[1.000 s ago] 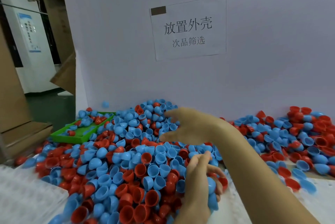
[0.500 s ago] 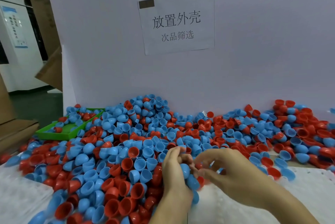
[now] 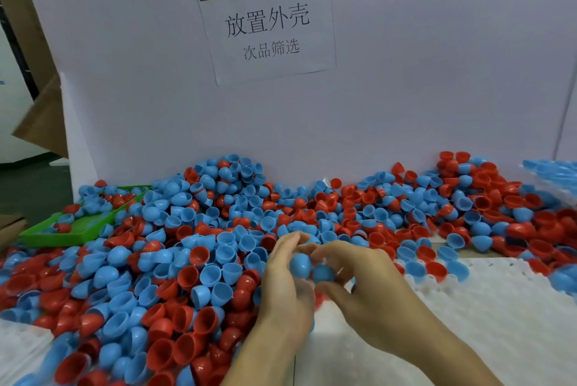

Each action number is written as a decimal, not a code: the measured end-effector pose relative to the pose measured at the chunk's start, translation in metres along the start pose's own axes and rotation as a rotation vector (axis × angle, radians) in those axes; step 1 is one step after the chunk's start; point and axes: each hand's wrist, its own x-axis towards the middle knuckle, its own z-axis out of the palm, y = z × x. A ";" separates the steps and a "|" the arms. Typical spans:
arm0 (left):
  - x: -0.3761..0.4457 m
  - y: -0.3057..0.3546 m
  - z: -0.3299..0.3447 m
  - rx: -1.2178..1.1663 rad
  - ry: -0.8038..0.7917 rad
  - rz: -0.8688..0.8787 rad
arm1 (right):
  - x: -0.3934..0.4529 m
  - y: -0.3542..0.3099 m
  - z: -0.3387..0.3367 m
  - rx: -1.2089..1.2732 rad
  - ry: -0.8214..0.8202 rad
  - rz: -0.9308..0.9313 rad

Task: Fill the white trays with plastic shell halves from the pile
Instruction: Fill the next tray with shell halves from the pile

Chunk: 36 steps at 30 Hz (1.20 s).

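A big pile of blue and red plastic shell halves (image 3: 199,248) covers the table against a white board. My left hand (image 3: 285,288) holds a few blue shell halves (image 3: 300,264) at the pile's near right edge. My right hand (image 3: 356,288) meets it from the right, its fingers curled round a blue shell half (image 3: 323,273) between the two hands. A white tray (image 3: 487,317) with rows of small pockets lies under and right of my hands. Another white tray (image 3: 18,345) shows at the lower left.
A green tray (image 3: 78,228) with a few shells sits at the pile's far left edge. A paper sign (image 3: 268,23) hangs on the white board behind. Blue shells sit in a tray at the far right edge (image 3: 555,173). Cardboard boxes stand at the left.
My right hand came back from the top of the pile and down to my left hand. Both hands now meet over the blue shells. The view has shifted right and downward.
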 end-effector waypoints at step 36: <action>-0.002 -0.009 -0.004 0.708 -0.238 0.478 | 0.005 0.021 -0.016 0.064 0.152 0.292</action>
